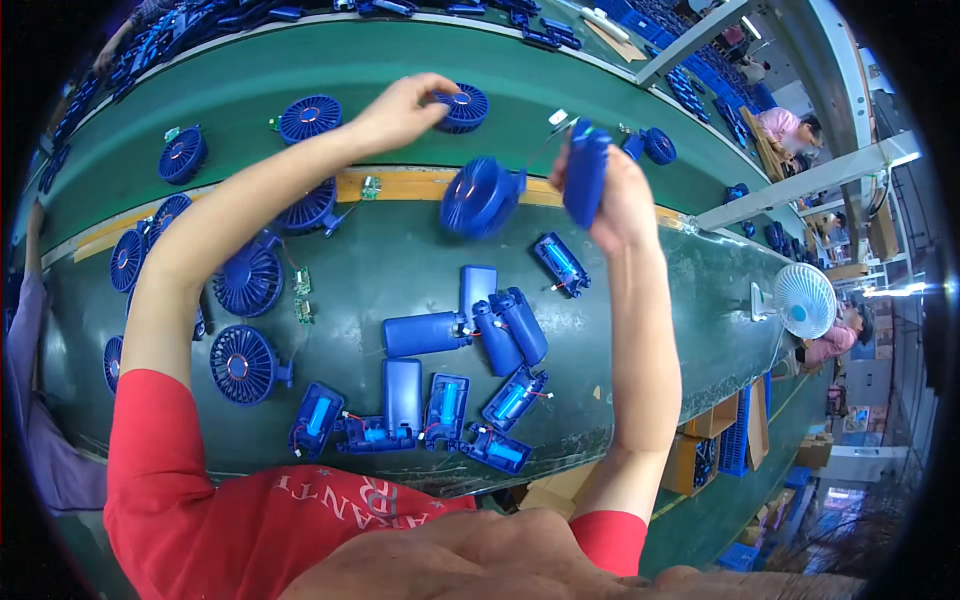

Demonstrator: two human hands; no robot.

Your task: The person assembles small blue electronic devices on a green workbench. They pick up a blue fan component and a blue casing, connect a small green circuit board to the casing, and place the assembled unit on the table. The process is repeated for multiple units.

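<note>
My left hand [398, 112] reaches far over the green belt [400, 70] and grips a round blue fan head [462, 106] lying on it. My right hand [612, 198] is raised above the work table [400, 260] and is closed on a blue handle housing [585, 172]. A second blue fan head [480, 197] hangs from that housing by thin wires, just left of the hand. Below them lie several blue handle shells [420, 333], some showing light blue battery cells [447, 402].
Several blue fan heads [243, 365] with small circuit boards [302, 282] lie along the table's left side, more sit on the belt [310, 118]. A white desk fan [803, 300] stands at the right edge. Cardboard boxes [712, 418] sit below. Other workers sit far right.
</note>
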